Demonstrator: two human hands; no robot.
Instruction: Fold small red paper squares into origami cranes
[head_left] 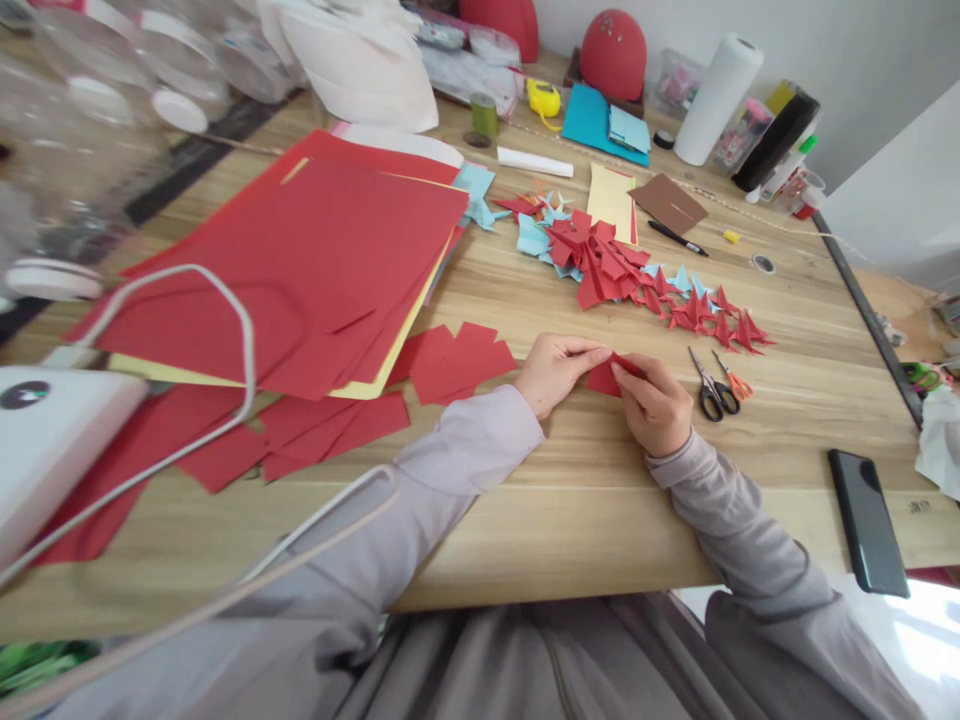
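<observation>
We pinch the small red paper (603,379) in both hands' fingertips — left hand (553,372) at its 9 o'clock, right hand (658,402) at 4; folded pieces (596,258) at 12. Likely light (creases easily); edges suit gripping.

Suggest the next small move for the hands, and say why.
Probably press the crease flat along the top edge of the small red paper with the right hand, the left hand steadying the other end. Both hands' fingertips are already on it, it looks partly folded, and the red pieces in the pile beyond are sharply creased.
</observation>
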